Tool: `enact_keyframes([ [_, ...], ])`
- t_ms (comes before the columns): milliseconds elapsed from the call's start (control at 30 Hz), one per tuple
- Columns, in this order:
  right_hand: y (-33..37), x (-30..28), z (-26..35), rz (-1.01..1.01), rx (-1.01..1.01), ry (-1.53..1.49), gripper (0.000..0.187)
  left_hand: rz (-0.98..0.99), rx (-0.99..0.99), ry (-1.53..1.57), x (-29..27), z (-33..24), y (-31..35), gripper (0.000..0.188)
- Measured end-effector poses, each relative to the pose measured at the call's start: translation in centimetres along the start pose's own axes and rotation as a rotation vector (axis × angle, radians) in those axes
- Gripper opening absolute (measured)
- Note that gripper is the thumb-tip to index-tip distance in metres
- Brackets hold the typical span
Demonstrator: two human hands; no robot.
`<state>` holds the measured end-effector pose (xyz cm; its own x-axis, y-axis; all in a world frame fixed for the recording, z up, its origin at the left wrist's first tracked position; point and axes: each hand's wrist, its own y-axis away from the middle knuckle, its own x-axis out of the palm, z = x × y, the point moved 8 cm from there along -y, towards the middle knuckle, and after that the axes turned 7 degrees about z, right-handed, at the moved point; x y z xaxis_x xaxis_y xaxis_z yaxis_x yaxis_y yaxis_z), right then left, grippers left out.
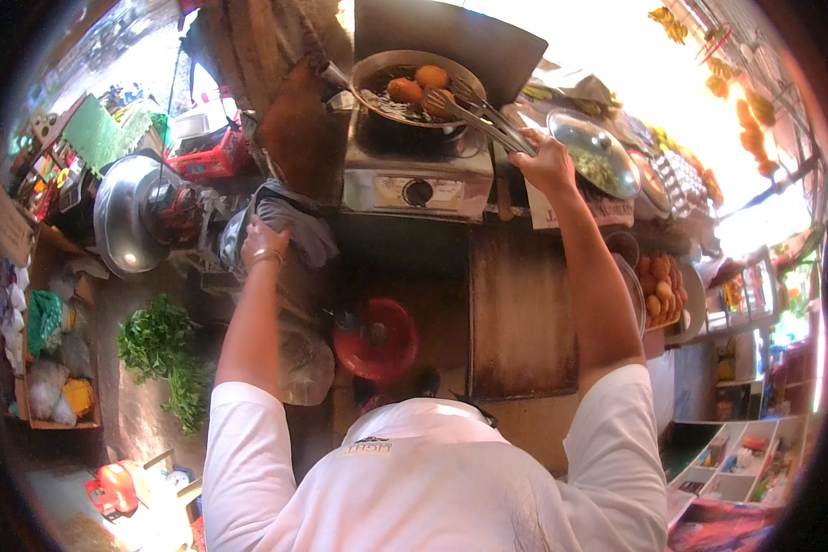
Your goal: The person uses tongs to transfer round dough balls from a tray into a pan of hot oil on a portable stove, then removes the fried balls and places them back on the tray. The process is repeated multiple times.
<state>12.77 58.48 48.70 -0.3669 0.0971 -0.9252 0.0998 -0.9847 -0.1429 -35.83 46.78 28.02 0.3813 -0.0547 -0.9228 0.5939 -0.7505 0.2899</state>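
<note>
My right hand (545, 162) is closed around the handle end of metal tongs (499, 125). Their tips reach into a frying pan (370, 112) of dark oil, at the browned pieces. Several round, orange-brown fried pieces (431, 77) sit in the oil. The pan stands on a single-burner gas stove (469, 189) with a black knob. To the left of the stove, my left hand (263, 243) is on a bunched grey cloth (305, 230), its fingers curled against it; they show only in part.
Right of the stove lies a glass lid (591, 152), with a tray of brown round food (661, 287) nearer me. A large metal bowl (129, 216), leafy greens (156, 339) and a red stool (386, 342) are left and below. A dark panel (442, 28) stands behind the pan.
</note>
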Motion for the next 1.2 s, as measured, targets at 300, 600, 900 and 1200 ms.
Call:
enact_keyframes([
  [300, 11.3, 1.0, -10.2, 0.24, 0.235, -1.215, 0.049, -0.608, 0.791, 0.141, 2.0, -3.5, 10.7, 0.06],
  [600, 26.8, -1.2, -20.6, -0.117, 0.478, -1.287, 0.045, 0.418, -0.021, 0.538, 36.2, 2.6, 13.5, 0.058],
  [900, 32.5, -1.8, -27.3, -0.269, 0.66, -1.158, 0.045, 0.69, -0.304, 0.629, 45.8, 2.0, 13.8, 0.054],
  [1200, 35.2, -0.8, -29.4, -0.314, 0.759, -1.123, 0.057, 0.631, -0.326, 0.589, 47.3, 2.0, 13.4, 0.051],
])
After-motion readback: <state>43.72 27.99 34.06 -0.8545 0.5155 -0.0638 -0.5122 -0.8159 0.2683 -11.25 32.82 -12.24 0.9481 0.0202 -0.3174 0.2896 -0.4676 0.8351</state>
